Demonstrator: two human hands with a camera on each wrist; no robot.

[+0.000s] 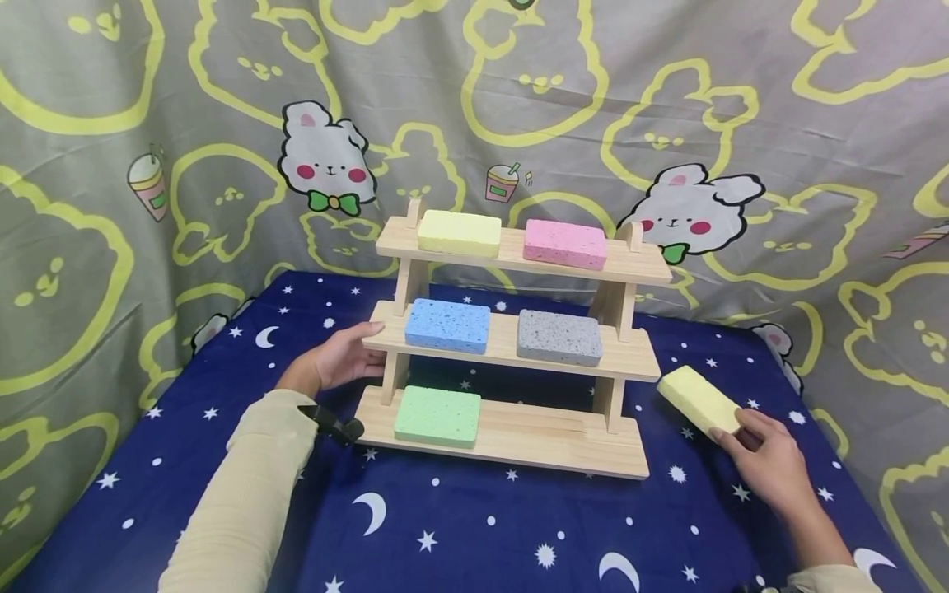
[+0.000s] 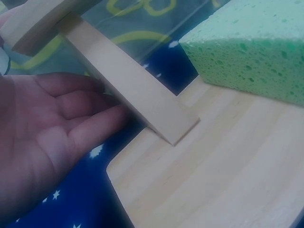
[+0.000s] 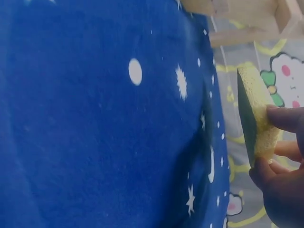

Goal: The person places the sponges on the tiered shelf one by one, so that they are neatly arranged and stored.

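A three-tier wooden display rack (image 1: 519, 441) stands on the table. My left hand (image 1: 344, 356) grips the left end of its middle shelf, thumb on top; the left wrist view shows its fingers (image 2: 102, 126) beside the upright. My right hand (image 1: 767, 461) pinches a yellow sponge (image 1: 699, 399) by its near end, off the rack's right side. In the right wrist view this sponge (image 3: 259, 111) shows a dark greenish face. On the rack are another yellow sponge (image 1: 460, 233), a pink sponge (image 1: 565, 244), a blue sponge (image 1: 447, 325), a grey sponge (image 1: 559, 336) and a green sponge (image 1: 437, 416).
A dark blue cloth (image 1: 460, 527) with white moons and stars covers the table. Behind it hangs a grey curtain (image 1: 415, 74) with yellow outlines and cartoon rabbits. On the bottom shelf, bare wood lies to the right of the green sponge.
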